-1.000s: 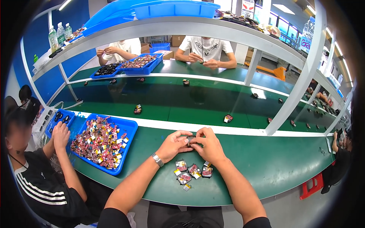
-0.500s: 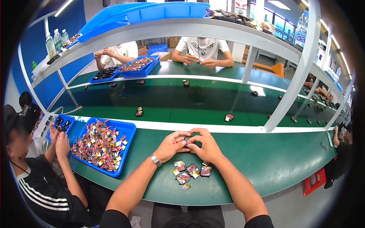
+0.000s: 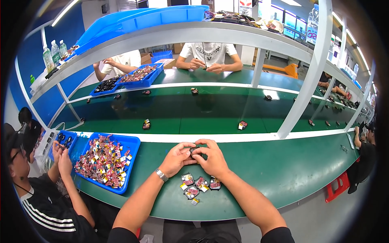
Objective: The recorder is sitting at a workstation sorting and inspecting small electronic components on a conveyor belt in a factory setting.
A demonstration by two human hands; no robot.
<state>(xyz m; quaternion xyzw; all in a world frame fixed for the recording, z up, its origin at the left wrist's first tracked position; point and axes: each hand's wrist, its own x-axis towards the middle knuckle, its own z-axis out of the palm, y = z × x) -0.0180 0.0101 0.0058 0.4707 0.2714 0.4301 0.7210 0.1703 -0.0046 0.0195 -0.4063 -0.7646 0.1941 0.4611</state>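
My left hand (image 3: pixel 177 159) and my right hand (image 3: pixel 212 158) meet over the green table, fingers closed around a small dark plastic casing (image 3: pixel 193 151). The fingers cover most of it, so its inside cannot be made out. Just below the hands, towards me, lies a cluster of several small black casings (image 3: pixel 191 192) holding red circuit boards and silver parts. A little yellow-and-silver battery cell (image 3: pixel 195 201) sits at the near end of that cluster.
A blue tray (image 3: pixel 137 148) heaped with red boards and cells stands to the left, beside a co-worker (image 3: pixel 50 202). Beyond a white rail, assemblies (image 3: pixel 242 124) lie spaced along a green belt. A metal shelf post (image 3: pixel 304 77) rises at right. Another person (image 3: pixel 208 56) works opposite.
The whole view has shifted slightly. My hands stay together on the dark casing, with the fingers slightly rearranged. The cluster on the table looks the same.
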